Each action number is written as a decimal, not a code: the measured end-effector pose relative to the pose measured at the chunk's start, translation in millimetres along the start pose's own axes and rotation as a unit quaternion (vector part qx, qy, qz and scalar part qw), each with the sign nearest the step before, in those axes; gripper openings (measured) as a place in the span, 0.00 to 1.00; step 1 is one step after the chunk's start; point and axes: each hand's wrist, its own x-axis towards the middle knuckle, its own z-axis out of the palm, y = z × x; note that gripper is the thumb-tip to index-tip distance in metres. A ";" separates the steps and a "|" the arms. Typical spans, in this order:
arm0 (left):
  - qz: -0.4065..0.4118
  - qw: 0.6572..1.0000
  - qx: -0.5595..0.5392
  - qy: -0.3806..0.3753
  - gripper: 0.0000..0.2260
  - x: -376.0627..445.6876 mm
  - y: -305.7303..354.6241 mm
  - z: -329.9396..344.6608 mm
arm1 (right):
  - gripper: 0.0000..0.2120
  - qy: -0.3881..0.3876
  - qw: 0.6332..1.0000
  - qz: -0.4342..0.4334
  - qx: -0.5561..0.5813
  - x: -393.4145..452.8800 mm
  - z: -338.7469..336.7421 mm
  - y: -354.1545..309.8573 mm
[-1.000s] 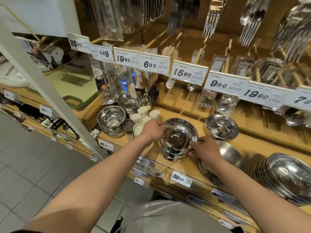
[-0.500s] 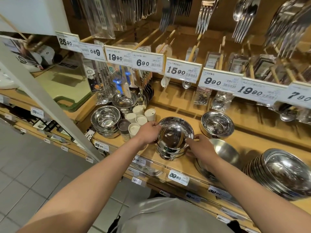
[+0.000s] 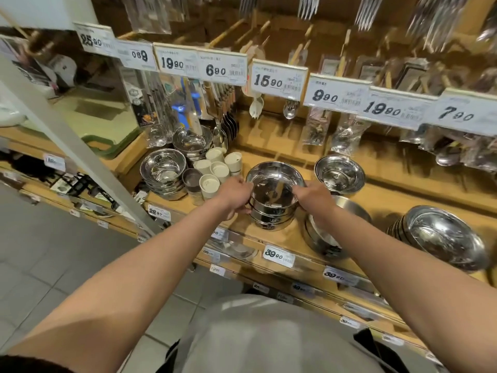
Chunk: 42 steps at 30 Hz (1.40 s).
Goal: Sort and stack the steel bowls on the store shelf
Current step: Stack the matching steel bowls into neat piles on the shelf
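Hands grip the bowl stack on the shelf: left hand at nine o'clock, right hand at three.

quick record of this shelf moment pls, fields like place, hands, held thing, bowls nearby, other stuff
place: wooden store shelf with price tags
left hand: left hand grips the left side of the centre bowl stack
right hand: right hand grips the stack's right side
held thing: centre bowl stack, upright on the shelf
bowls nearby: left bowl stack; single bowl behind right; large bowl stack far right
other stuff: cream cups left of the held stack; hanging cutlery above
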 end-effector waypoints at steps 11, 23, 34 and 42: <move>-0.012 0.999 0.050 -0.006 0.10 6.3 1.0 1.9 | 0.11 -0.030 0.992 0.064 0.100 -0.9 4.6 19.7; 0.005 0.998 0.053 -0.038 0.08 9.0 5.3 -9.3 | 0.08 0.021 0.989 0.078 0.123 -4.7 24.6 18.0; 0.010 0.997 0.051 -0.053 0.09 17.5 8.7 -17.1 | 0.13 0.066 0.988 0.082 0.113 -15.7 31.7 9.8; 0.001 0.997 0.056 -0.058 0.11 20.5 5.4 -17.9 | 0.11 0.063 0.982 0.083 0.155 -20.0 38.5 16.5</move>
